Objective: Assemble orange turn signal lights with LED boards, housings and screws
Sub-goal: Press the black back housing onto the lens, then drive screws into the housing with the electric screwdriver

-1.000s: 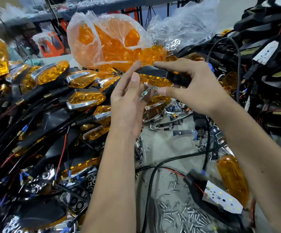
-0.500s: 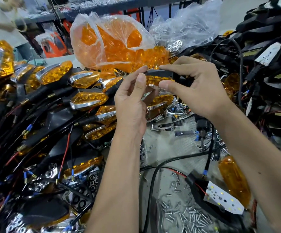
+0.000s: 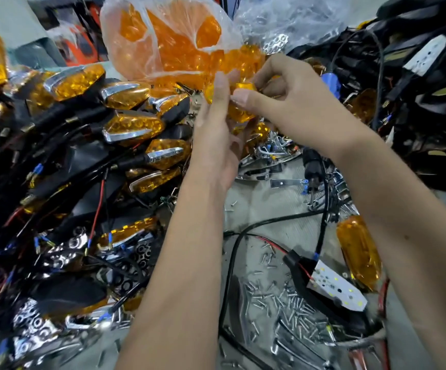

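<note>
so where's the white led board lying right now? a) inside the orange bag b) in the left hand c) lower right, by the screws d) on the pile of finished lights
c: the led board lies at lower right in a black housing beside the loose screws, clear of both hands.

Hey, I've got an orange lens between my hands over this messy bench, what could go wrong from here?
1. The orange lens is only pinched by the right hand against the left hand; it might slip into the chrome trim pieces below.
2. The black cable runs near your forearms; snagging it could drag the LED board.
3. The loose screws could scatter if bumped.
</note>
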